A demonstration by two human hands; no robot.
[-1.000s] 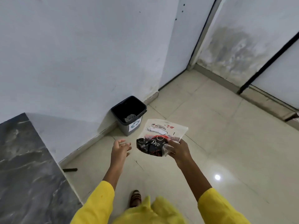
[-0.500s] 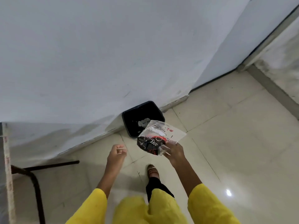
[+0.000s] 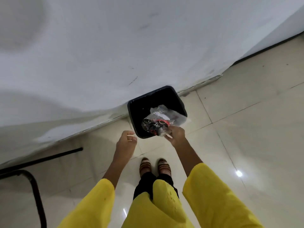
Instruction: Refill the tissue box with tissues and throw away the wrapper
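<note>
A clear plastic wrapper [image 3: 162, 120] with black, red and white print hangs over the open mouth of a small black bin [image 3: 136, 106]. My right hand [image 3: 176, 134] pinches the wrapper's near edge, just above the bin's front rim. My left hand [image 3: 125, 142] hovers to the left of the bin with curled fingers and holds nothing. The bin stands on the floor against the white wall. The tissue box is not in view.
Cream floor tiles [image 3: 246, 129] spread to the right and toward me. My two feet [image 3: 154, 166] in patterned shoes stand just short of the bin. A black metal furniture leg [image 3: 36, 191] curves at the lower left, beside the wall's skirting.
I have stepped closer to the bin, both feet together. My right hand has carried the wrapper forward from in front of the bin to over its opening. The left hand stays beside it.
</note>
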